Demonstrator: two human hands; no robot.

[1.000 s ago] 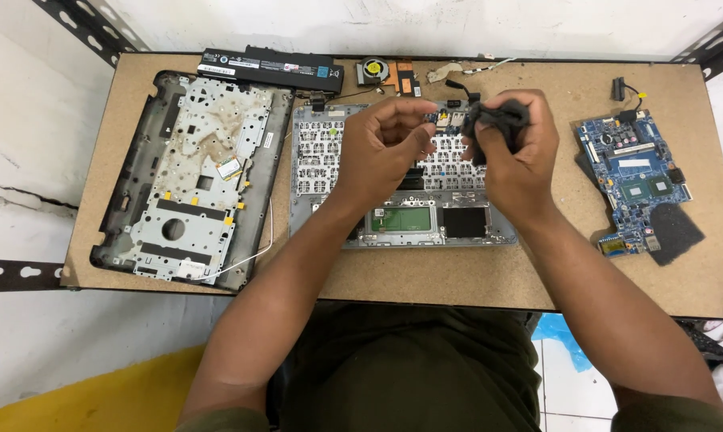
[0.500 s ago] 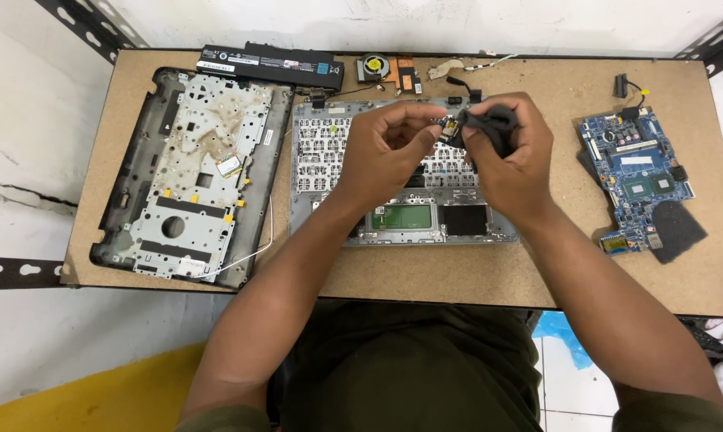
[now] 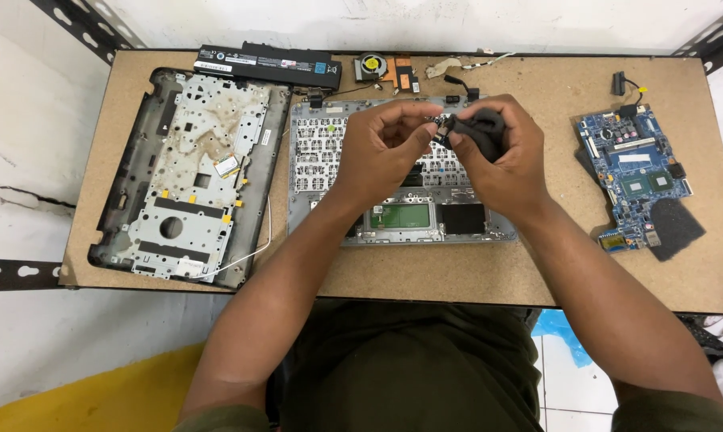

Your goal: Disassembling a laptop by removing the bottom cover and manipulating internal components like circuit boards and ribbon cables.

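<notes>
Far out to the left of both hands lies the grey bottom cover [image 3: 187, 172] of a stripped laptop, inner side up, a thin white wire trailing from its near edge; beyond it, at the back of the particle-board table [image 3: 425, 268], rests a long black battery pack [image 3: 267, 65]. Nearer the middle, the left hand [image 3: 381, 148] hovers over the upturned keyboard frame [image 3: 353, 168], thumb and forefinger pinched on the small metal end of a dark part [image 3: 473, 128] — what kind of part it is, perhaps a speaker or a wrapped connector, I cannot tell at this size. Right against it, the right hand [image 3: 501, 160] is curled shut round the black body of that same part, so both hands hold it together, lifted just above the frame and not resting on it. Behind the hands sit a small fan [image 3: 371, 66] and loose cable ends [image 3: 457, 68]; well off to the right of the right hand lies the blue motherboard [image 3: 633, 172], with a dark pad [image 3: 675, 228] at its near corner.

The step in hand looks like working the small end free from, or into, the black piece. A next move would call for a firm right-hand hold while the left fingertips make a fine, light pull or twist — little force, close aim.
</notes>
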